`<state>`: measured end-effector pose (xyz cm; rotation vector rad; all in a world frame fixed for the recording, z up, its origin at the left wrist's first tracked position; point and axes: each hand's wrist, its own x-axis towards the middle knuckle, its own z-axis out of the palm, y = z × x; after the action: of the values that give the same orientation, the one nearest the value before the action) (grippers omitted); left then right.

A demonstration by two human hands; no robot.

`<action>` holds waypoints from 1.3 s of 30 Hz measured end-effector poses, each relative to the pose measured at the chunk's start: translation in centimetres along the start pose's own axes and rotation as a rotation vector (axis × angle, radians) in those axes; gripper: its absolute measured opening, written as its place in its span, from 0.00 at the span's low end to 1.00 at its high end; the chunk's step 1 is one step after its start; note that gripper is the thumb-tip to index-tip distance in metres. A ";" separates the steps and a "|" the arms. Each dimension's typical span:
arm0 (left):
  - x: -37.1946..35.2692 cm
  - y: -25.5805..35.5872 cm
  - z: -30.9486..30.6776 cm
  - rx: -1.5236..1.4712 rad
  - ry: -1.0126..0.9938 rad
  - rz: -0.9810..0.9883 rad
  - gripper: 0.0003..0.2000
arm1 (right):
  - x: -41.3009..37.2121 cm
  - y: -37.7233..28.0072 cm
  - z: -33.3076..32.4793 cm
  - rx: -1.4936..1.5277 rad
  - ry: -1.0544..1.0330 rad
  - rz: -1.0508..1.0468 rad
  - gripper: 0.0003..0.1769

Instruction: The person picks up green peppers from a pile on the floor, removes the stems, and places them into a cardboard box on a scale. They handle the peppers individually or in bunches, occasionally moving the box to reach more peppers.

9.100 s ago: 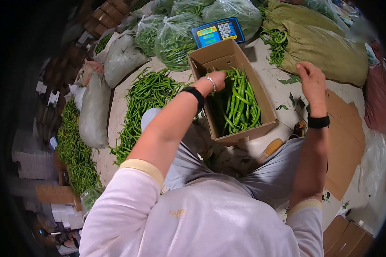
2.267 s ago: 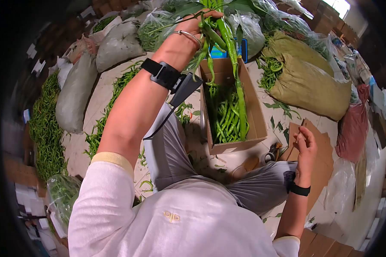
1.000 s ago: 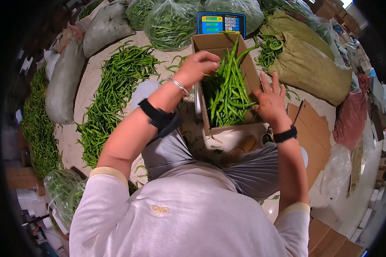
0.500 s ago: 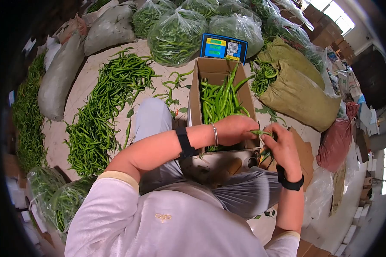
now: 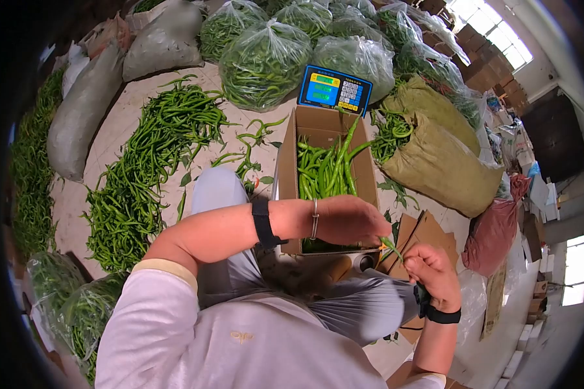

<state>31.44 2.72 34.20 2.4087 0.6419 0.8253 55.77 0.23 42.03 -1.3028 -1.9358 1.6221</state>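
Observation:
My left hand (image 5: pixel 352 220) is closed above the near end of an open cardboard box (image 5: pixel 285 162), gripping one end of a green pepper (image 5: pixel 390 246). Lower right of it, my right hand (image 5: pixel 433 275) pinches the pepper's other, thin end. Inside the box lie many long green peppers (image 5: pixel 326 170), some leaning on its right wall. A blue scale display (image 5: pixel 335 89) stands directly behind the box. The fingertips of my left hand are partly hidden.
A long heap of green peppers (image 5: pixel 133 185) lies on the floor at left. Clear bags of peppers (image 5: pixel 264 63) line the back. Yellowish sacks (image 5: pixel 441 162) and a red sack (image 5: pixel 493 236) are at right. Flat cardboard (image 5: pixel 428 235) lies near my right hand.
My right hand has moved down and away from my left hand, and the pepper now shows stretched between them. The view has shifted slightly, so the box appears lower and further left.

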 end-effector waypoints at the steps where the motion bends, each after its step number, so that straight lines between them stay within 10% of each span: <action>1: 0.1 -0.1 0.0 0.024 0.015 0.055 0.07 | 0.0 -0.6 -0.2 0.045 -0.044 -0.015 0.12; 13: -0.8 -4.5 -1.5 -0.213 0.130 0.209 0.08 | 6.0 -3.0 -0.9 0.162 -0.269 0.079 0.16; 25: -1.9 -7.0 -2.4 -0.079 0.113 -0.042 0.06 | 11.0 -5.9 -1.6 -0.579 -0.408 0.029 0.09; 36: -0.9 -6.2 0.2 0.079 0.105 -0.270 0.07 | 11.0 -1.5 -0.3 -1.319 0.228 -0.180 0.07; 39: -0.7 -6.5 0.1 0.003 0.174 -0.261 0.07 | 10.9 -0.3 -2.7 -0.636 0.151 -0.125 0.08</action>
<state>29.28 7.24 29.94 2.2089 1.0008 0.9254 51.60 10.45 39.80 -1.4192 -2.4754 0.8364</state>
